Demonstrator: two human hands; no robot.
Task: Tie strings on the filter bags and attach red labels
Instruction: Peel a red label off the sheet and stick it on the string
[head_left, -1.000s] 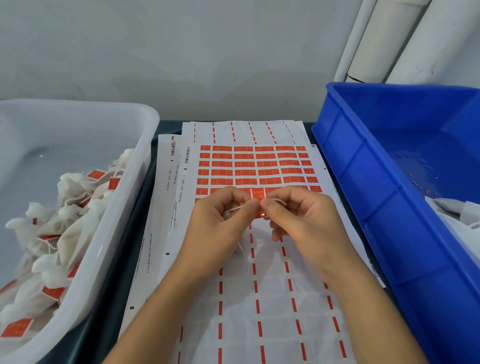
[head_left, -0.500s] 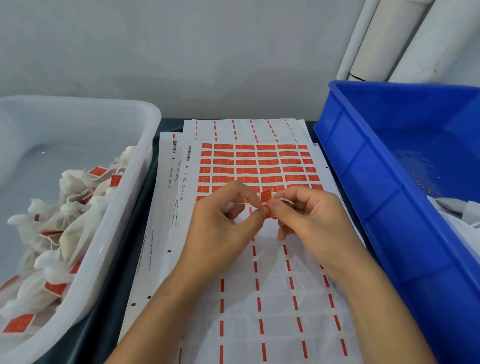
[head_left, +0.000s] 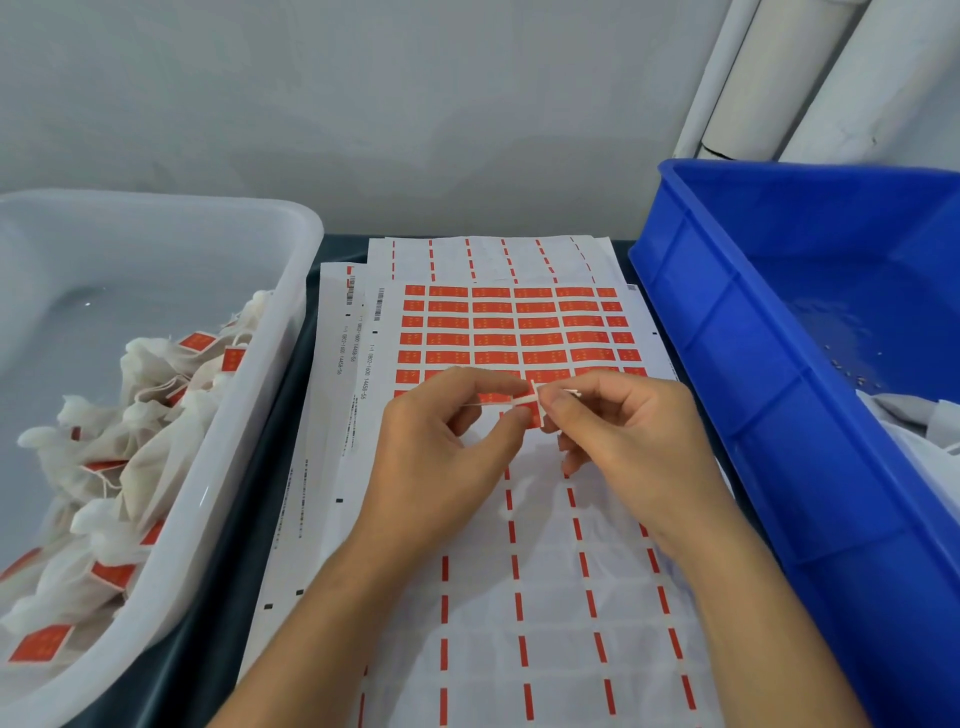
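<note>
Now-raised red label (head_left: 535, 404) and string (head_left: 563, 391), pinched between both hands' fingertips (head_left: 519, 413).

A dark counter (head_left: 270, 467) carries a stack of white label sheets (head_left: 519, 597) at its middle. Left of the sheets stands a translucent white tub (head_left: 249, 415); right of them, a blue crate (head_left: 753, 415). Both bins sit just beside the stack's edges.

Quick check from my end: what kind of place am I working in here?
Likely a small hand-packing workbench: a white tub of labelled filter bags, sheets of red labels, and a blue crate alongside.
</note>
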